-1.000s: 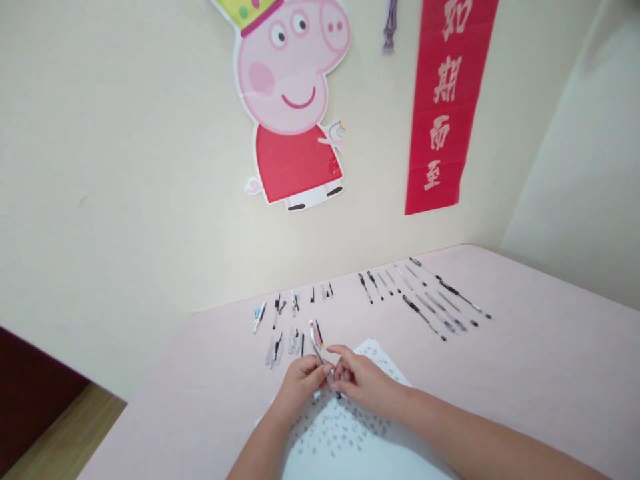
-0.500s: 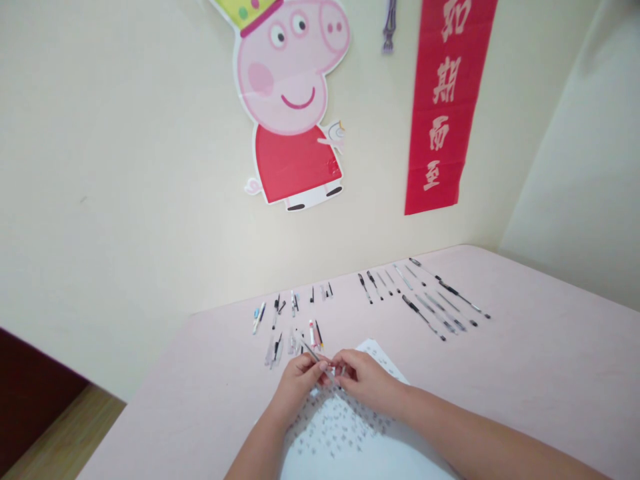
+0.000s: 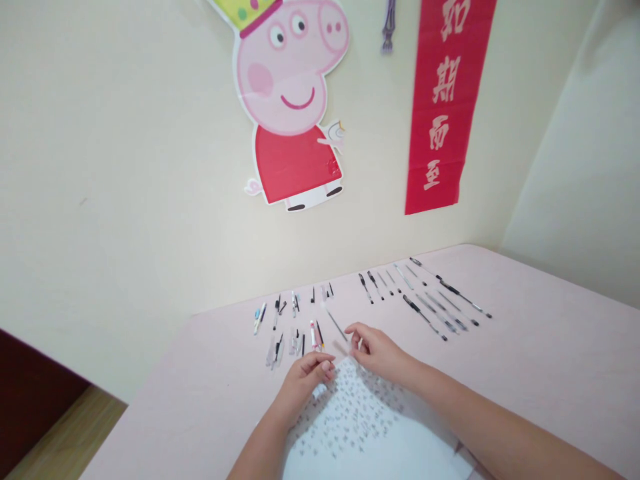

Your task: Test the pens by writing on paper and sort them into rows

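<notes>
My right hand [image 3: 373,348] is raised over the far edge of the written paper, its thumb and fingers closed on the lower end of a slim grey pen [image 3: 337,323]. The pen tilts up and to the left, away from me. Just above the paper [image 3: 350,420], my left hand [image 3: 306,377] has curved fingers slightly apart, with nothing visible in them. Close beyond it lie a pink-and-white pen [image 3: 313,335] and a dark pen [image 3: 320,335]. The paper bears many small handwritten marks.
Pens and refills, among them a black-grip pen [image 3: 423,316], lie in rows at the back right of the pink table [image 3: 540,373]. Small groups of caps and pen parts [image 3: 275,350] lie at the left. The wall [image 3: 150,220] rises behind the table's far edge.
My hands have moved apart. The right hand has carried the pen forward and to the right, off the left hand, whose fingers have loosened. More of the paper shows.
</notes>
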A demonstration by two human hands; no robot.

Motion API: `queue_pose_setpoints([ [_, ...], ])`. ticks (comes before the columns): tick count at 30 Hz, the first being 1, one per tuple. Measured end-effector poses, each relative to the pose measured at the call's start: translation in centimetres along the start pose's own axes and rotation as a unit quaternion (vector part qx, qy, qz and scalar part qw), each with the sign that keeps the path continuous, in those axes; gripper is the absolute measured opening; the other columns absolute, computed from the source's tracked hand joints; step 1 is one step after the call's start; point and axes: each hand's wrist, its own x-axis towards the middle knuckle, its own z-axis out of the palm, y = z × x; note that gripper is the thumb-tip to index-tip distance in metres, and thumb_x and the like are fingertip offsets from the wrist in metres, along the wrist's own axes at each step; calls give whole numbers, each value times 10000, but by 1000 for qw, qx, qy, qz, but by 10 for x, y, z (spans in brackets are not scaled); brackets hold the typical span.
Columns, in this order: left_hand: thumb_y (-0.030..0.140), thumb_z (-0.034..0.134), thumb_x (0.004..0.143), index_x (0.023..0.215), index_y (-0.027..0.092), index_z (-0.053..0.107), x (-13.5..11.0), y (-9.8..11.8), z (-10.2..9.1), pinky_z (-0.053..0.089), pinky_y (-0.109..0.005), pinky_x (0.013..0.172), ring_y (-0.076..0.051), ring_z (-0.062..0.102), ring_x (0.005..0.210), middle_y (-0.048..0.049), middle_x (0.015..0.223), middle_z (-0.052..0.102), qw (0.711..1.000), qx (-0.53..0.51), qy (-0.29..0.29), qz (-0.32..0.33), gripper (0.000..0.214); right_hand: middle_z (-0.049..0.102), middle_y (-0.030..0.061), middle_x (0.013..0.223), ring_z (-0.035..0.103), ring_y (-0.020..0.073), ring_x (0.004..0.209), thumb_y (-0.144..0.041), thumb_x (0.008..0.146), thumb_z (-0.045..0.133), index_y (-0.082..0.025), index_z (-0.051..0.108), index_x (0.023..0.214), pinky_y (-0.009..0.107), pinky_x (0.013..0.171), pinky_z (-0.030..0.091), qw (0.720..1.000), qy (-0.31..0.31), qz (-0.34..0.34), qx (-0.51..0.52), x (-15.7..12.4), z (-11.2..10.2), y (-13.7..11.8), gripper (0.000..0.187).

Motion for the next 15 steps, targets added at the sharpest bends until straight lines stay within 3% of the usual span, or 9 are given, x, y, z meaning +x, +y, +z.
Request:
queue_pose_setpoints([
  [2, 457, 644, 712, 877, 144, 671, 0, 1, 1, 449, -264, 678, -132, 565, 700, -50, 766, 629, 1000, 2, 5, -4, 354, 596, 7, 705, 513, 119, 583, -82, 675, 522, -168, 573, 830, 218, 548, 348, 996, 20, 20, -81, 2, -22, 2, 184],
  [5, 461, 634, 719, 853, 143, 674, 0, 1, 1, 444, -266, 681, -136, 562, 707, -52, 761, 621, 1000, 11, 2, -4, 347, 589, 29, 657, 508, 136, 585, -72, 696, 475, -168, 568, 710, 229, 528, 293, 979, 30, 58, -195, -1, -54, 3, 135],
  [10, 467, 611, 736, 802, 146, 681, 0, 3, 1, 427, -254, 675, -131, 540, 697, -55, 767, 606, 999, 32, -9, 6, 335, 638, 111, 771, 570, 180, 658, -71, 719, 453, -139, 604, 770, 250, 533, 287, 913, -39, 180, -363, -5, -89, 5, 173],
  [15, 456, 614, 735, 759, 151, 678, -1, 6, 2, 421, -251, 662, -130, 524, 674, -47, 731, 591, 999, 39, -6, 7, 313, 643, 204, 968, 612, 253, 882, -89, 714, 485, -81, 644, 903, 271, 629, 379, 858, -94, 263, -430, 2, -98, 22, 248],
])
